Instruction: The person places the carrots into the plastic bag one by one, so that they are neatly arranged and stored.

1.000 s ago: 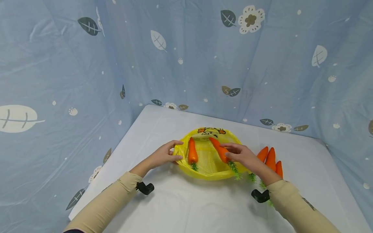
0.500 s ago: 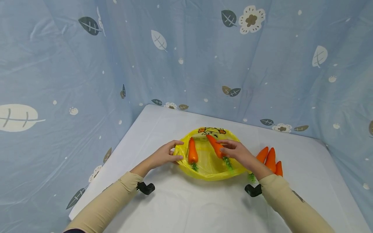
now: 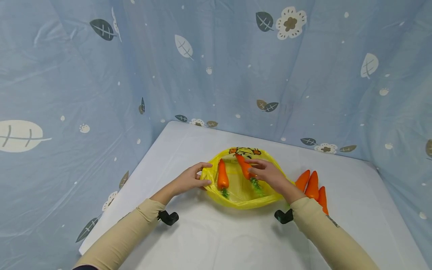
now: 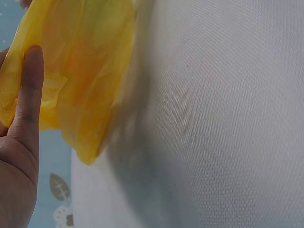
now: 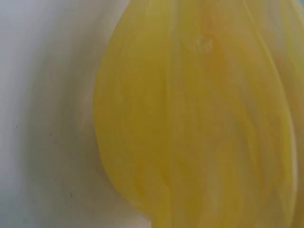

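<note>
A yellow plastic bag (image 3: 236, 204) lies with its mouth spread wide on the white table. My left hand (image 3: 189, 178) pinches the bag's left rim between thumb and fingers; in the left wrist view the thumb (image 4: 29, 90) presses on the yellow film. Inside the bag's mouth my right hand (image 3: 268, 175) holds a carrot (image 3: 243, 167) with a green leafy top, its tip pointing away from me. Another carrot (image 3: 222, 175) lies in the bag on the left. The right wrist view shows only the bag's side (image 5: 190, 114), hiding hand and carrot.
Several more carrots (image 3: 312, 185) lie side by side on the table right of the bag, partly behind my right forearm. A white cloth covers the table (image 3: 209, 240). Blue patterned curtains (image 3: 216, 93) hang behind and at the sides.
My right hand has moved left and slightly away from me, carrying its carrot deeper over the bag's mouth. The left hand stays at the rim.
</note>
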`<action>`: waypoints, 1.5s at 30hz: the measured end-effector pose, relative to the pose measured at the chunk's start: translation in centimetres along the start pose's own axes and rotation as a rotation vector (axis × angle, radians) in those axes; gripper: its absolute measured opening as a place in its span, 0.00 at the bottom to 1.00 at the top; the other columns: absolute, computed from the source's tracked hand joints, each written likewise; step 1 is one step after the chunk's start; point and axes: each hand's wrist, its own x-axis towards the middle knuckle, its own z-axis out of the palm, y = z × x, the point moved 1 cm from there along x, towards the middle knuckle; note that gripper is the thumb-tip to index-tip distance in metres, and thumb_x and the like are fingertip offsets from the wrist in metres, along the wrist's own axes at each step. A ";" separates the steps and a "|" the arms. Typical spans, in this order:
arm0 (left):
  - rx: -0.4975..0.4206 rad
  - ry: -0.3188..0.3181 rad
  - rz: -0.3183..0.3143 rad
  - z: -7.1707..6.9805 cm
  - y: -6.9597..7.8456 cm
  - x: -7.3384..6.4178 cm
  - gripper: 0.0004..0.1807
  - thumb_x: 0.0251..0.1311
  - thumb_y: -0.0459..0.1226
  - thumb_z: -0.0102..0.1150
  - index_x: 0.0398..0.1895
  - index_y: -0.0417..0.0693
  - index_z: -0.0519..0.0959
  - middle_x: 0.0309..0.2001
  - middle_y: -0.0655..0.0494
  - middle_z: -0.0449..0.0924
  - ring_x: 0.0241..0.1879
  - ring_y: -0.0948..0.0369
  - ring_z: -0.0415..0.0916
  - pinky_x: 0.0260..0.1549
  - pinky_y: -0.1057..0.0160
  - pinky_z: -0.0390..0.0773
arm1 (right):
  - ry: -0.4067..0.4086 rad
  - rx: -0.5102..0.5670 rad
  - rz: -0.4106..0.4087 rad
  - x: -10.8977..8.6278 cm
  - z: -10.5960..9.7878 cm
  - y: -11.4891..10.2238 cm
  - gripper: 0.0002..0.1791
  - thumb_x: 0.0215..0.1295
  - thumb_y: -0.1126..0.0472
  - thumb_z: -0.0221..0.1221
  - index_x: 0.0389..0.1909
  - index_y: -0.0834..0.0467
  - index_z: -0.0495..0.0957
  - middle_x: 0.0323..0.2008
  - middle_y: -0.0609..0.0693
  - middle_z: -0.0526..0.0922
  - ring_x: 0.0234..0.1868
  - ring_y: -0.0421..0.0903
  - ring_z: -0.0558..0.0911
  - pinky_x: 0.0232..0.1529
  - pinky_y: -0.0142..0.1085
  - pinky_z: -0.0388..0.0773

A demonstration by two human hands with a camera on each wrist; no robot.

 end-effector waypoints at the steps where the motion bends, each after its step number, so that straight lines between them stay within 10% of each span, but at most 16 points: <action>1: 0.002 0.001 -0.002 0.0 0.0 0.0 0.38 0.65 0.38 0.68 0.75 0.44 0.62 0.71 0.40 0.63 0.42 0.54 0.86 0.42 0.56 0.87 | -0.003 0.006 -0.007 0.1 0.1 0.0 0.29 0.73 0.48 0.61 0.72 0.51 0.72 0.70 0.58 0.71 0.64 0.57 0.76 0.67 0.54 0.72; 45: 0.005 0.004 0.006 -0.1 -0.2 0.1 0.38 0.65 0.38 0.68 0.75 0.45 0.62 0.70 0.39 0.65 0.41 0.53 0.86 0.42 0.56 0.87 | -0.083 -0.037 -0.035 2.5 5.6 1.8 0.29 0.67 0.54 0.67 0.68 0.52 0.75 0.67 0.59 0.73 0.62 0.58 0.76 0.54 0.46 0.82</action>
